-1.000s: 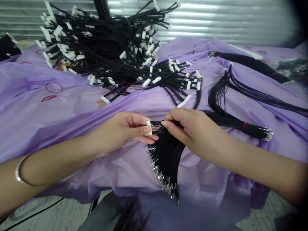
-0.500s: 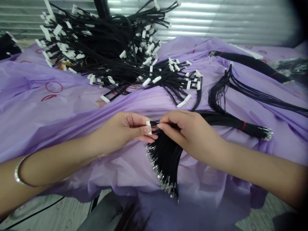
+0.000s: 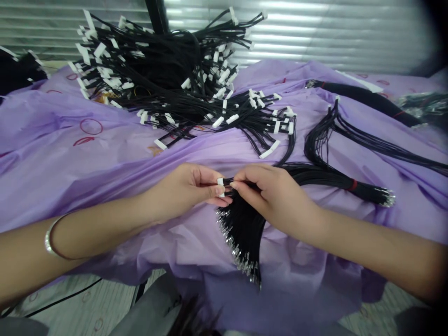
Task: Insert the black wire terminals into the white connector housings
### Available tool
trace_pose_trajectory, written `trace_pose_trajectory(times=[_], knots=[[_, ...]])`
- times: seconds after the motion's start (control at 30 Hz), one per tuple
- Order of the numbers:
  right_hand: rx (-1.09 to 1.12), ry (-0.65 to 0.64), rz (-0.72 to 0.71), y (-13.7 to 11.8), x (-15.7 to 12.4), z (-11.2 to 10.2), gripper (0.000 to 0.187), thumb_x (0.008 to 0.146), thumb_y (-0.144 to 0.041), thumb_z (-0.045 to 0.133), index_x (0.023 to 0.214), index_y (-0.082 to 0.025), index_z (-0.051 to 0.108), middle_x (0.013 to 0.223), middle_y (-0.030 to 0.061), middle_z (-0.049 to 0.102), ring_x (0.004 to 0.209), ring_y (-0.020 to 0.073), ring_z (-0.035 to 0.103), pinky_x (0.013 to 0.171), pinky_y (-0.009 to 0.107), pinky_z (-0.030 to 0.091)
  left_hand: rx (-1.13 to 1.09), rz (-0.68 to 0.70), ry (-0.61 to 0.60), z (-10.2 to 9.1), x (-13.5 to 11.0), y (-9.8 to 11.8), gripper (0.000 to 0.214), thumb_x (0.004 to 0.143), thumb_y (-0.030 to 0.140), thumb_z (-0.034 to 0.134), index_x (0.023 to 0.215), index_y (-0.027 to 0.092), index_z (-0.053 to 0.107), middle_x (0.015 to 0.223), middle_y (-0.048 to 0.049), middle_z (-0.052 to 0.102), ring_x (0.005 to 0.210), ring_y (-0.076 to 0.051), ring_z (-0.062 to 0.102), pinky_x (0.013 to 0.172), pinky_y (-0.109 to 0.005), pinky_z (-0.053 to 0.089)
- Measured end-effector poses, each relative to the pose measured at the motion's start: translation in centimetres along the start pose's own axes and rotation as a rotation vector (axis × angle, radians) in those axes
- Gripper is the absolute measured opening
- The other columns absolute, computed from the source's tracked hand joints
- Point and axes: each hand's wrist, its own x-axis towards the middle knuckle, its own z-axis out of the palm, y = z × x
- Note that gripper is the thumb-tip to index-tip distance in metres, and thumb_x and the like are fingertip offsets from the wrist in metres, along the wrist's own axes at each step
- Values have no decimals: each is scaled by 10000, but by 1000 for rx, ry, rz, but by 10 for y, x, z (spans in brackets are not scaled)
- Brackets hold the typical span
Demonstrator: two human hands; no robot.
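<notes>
Between the thumb and fingers of my left hand (image 3: pixel 192 189) is a small white plug connector (image 3: pixel 220 182). My right hand (image 3: pixel 276 193) pinches a thin black wire (image 3: pixel 228 181) close beside the connector's right side; the wire's tip is hidden. Below both hands a fanned bundle of black wires (image 3: pixel 247 224) with bare metal terminals lies on the purple sheet (image 3: pixel 196 242). From behind my right hand the bundle runs right to a red rubber band (image 3: pixel 353 185), where more metal ends show.
A large heap of black cables with white connectors (image 3: pixel 168 70) sits at the back. More black wires (image 3: pixel 325 130) and a banded bundle (image 3: pixel 364 98) lie at the right. Loose red rubber bands (image 3: pixel 91 126) are at the left. Window blinds (image 3: pixel 297 28) stand behind.
The whole view has shifted slightly, so things appear a little further right. Both hands keep their hold, close together at the connector.
</notes>
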Motion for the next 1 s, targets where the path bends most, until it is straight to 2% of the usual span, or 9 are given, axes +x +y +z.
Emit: trace_pose_trajectory(times=[0.27,0.43,0.47,0.6,0.67,0.8,0.9,1.0], knots=[[9,-7,-66,3,1,-1,151,892,-139,490,771,-132,581,712,13,565,671,121,507,622,232,370,15,-12,-7,0,0,0,59,774,166,668,802,132,706,794,-30,710,795,-118,671,783,-208,539],[-221,90,-248,3,-1,-21,123,898,-174,492,895,-110,597,912,107,558,870,203,517,772,322,418,-109,18,16,-5,4,-1,89,802,208,654,846,139,690,853,-21,702,837,-106,665,810,-190,525],[-246,55,-271,3,-2,-24,130,899,-181,497,889,-113,608,920,111,550,872,208,515,771,329,421,-154,22,39,-6,5,-1,69,800,196,656,828,140,684,846,-10,698,820,-97,665,813,-187,523],[-231,-241,-318,8,-2,-22,139,895,-150,515,836,-124,638,896,93,562,843,193,522,776,329,426,-283,32,90,-7,8,1,69,794,145,656,728,126,656,761,18,673,771,-75,656,807,-170,515],[-159,-269,-312,11,-1,-18,142,900,-132,502,837,-122,629,911,89,567,849,181,524,786,317,425,-294,34,96,-6,8,1,85,794,138,654,711,119,649,731,20,658,766,-72,651,807,-167,511],[42,-207,-269,11,2,-19,103,912,-132,487,862,-125,577,853,39,581,768,116,534,703,222,417,-266,28,84,-8,7,1,94,803,143,642,715,113,646,713,7,656,731,-72,647,770,-163,515],[75,-111,-155,8,2,-24,58,869,-107,533,837,-141,568,740,-18,569,641,75,503,592,184,383,-223,34,14,-9,6,1,70,797,159,652,742,118,666,722,-2,671,727,-77,650,730,-151,519],[82,0,-52,5,2,-25,102,828,-108,563,737,-154,562,627,-45,510,551,62,447,512,183,341,-160,34,-13,-9,6,1,40,779,152,666,789,121,689,777,-15,693,761,-92,658,754,-171,528]])
